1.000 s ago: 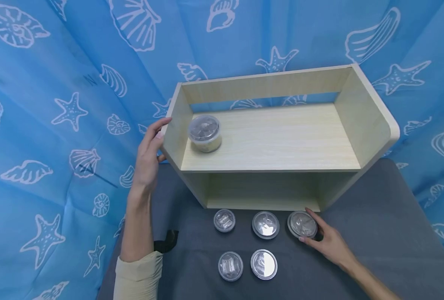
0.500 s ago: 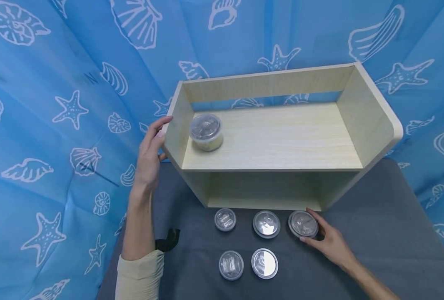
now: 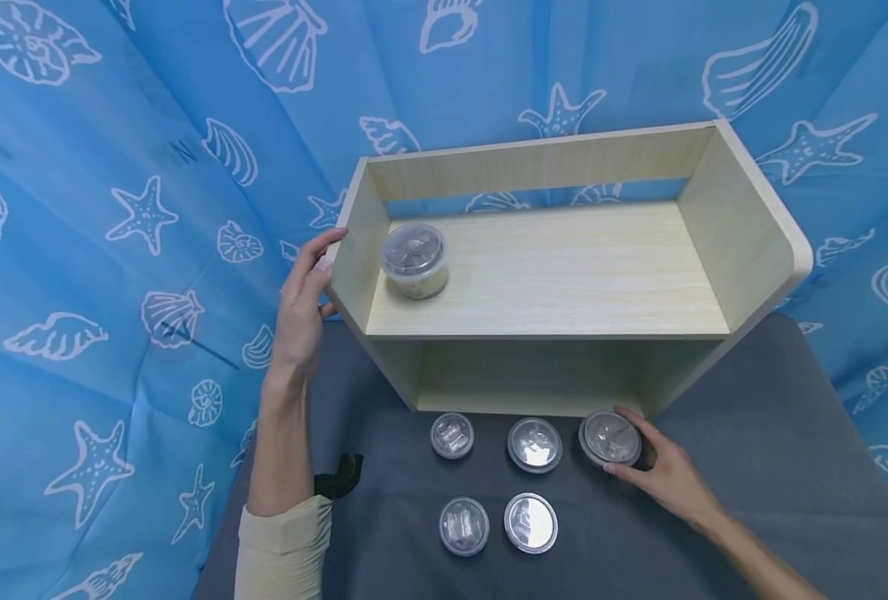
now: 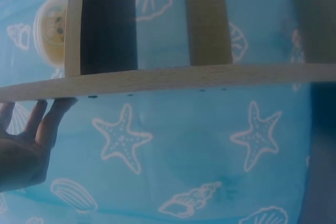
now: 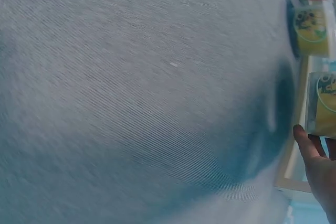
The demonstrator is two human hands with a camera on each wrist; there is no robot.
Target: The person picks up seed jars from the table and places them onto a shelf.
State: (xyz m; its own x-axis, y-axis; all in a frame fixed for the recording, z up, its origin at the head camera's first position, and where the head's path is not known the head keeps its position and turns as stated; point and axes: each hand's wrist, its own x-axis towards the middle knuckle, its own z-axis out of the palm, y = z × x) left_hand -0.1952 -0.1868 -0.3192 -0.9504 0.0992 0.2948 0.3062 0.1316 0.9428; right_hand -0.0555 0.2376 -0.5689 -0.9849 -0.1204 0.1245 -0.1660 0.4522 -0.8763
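Note:
My right hand [image 3: 669, 475] grips a round clear-lidded plastic tub [image 3: 612, 437] by its side, thumb and fingers apart around it. The right wrist view shows that tub [image 5: 324, 103] has a yellow body and stands off the grey cloth, with a shadow below. My left hand [image 3: 301, 308] rests its fingertips against the outer face of the wooden shelf's left side panel [image 3: 357, 242]; in the left wrist view the fingers [image 4: 50, 121] reach that panel with none showing inside. Another lidded tub [image 3: 416, 260] sits at the left end of the upper shelf board [image 3: 564, 267].
Several more lidded tubs stand on the grey cloth [image 3: 714, 533] before the shelf, including a small one [image 3: 452, 436], a wider one [image 3: 535, 445] and two nearer me, left [image 3: 464, 527] and right [image 3: 531, 523]. A blue shell-patterned curtain [image 3: 144, 333] hangs behind and leftward.
The right hand has raised its tub slightly off the cloth and toward the shelf. The left hand keeps its place on the side panel; the whole head view has shifted a little.

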